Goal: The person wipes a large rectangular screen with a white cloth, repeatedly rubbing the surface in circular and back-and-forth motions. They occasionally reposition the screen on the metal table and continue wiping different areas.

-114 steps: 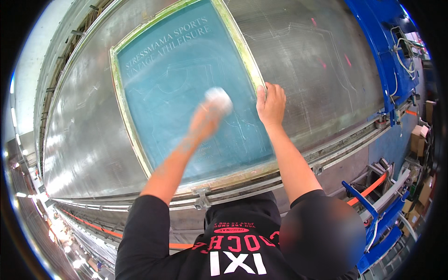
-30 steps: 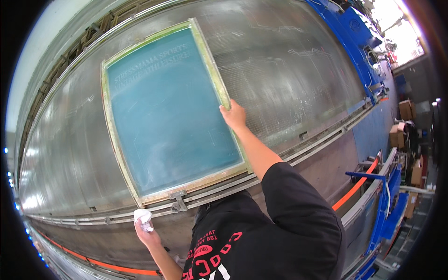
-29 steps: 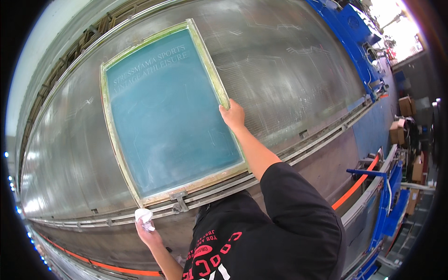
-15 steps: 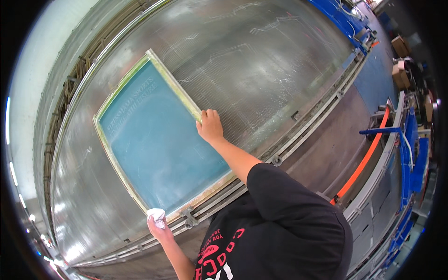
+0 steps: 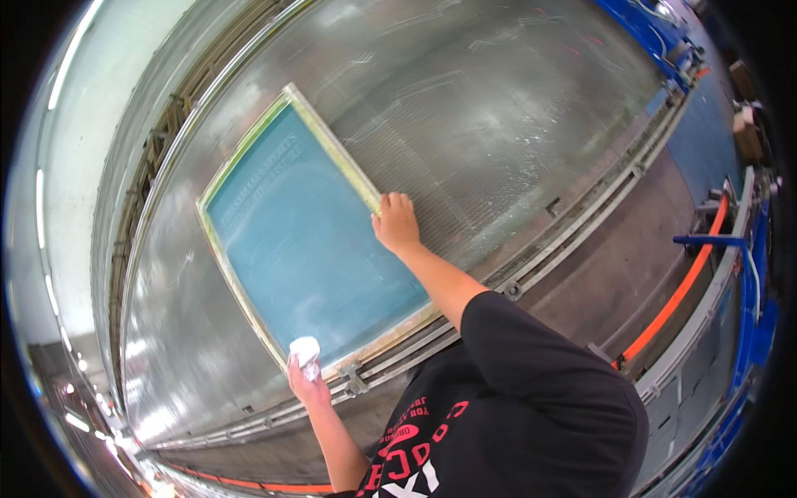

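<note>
A screen-printing frame (image 5: 241, 305) with pale, yellowish edges lies on the metal table. Its blue mesh (image 5: 320, 249) carries faint lettering toward the far end. My right hand (image 5: 398, 224) grips the frame's right side, fingers curled over the edge. At the near left corner my left hand (image 5: 309, 384) is closed round a crumpled white cloth (image 5: 305, 349). The cloth overlaps the mesh's corner in this view; whether it touches the mesh I cannot tell.
The shiny metal table (image 5: 515, 108) spreads beyond the frame, streaked and wet-looking at right. A metal rail (image 5: 573, 236) with clamps runs along its near edge. At right are an orange strip (image 5: 677, 286), blue machine parts (image 5: 751, 290) and cardboard boxes (image 5: 747, 137).
My left hand with the white cloth has moved slightly farther from me, over the mesh corner. My right hand keeps its grip on the frame. The whole view has shifted.
</note>
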Demonstrator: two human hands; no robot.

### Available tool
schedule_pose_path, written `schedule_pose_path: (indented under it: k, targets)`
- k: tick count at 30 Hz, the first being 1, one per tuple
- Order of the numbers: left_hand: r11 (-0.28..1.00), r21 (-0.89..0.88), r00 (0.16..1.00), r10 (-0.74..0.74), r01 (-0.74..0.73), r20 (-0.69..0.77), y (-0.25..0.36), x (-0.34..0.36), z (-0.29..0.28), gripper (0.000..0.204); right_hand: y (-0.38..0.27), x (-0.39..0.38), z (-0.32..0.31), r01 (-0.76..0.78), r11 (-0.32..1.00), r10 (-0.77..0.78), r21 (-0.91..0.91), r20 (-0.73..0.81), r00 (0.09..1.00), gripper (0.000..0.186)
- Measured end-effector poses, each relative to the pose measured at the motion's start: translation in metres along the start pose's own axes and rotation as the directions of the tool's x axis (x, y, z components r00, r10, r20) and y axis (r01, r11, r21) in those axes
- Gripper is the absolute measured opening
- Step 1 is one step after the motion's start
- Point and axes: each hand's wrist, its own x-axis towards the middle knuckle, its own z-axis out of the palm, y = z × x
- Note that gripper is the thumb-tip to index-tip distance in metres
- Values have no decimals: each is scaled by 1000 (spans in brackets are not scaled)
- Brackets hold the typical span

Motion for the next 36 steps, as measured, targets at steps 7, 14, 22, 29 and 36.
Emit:
schedule_pose_path:
  k: [7,14,22,29,36]
  targets:
    - [500,767,883,432,-402,181,-47,24,-6,38,7,4,-1,67,995,-65,-69,25,998,37]
    - [120,807,776,387,-579,499,-65,33,1,31,6,1,15,103,977,-104,-188,1,995,42]
    - [158,738,615,678,-656,402,-3,104,48,35,8,1,10,72,971,-71,-229,11,997,45]
    - [63,806,653,626,-588,427,-27,176,44,40,2,-7,8,52,967,-41,-251,49,998,46]
    - [32,821,657,618,-570,432,-33,183,50,36,6,-8,9,84,959,-85,-269,5,996,47]
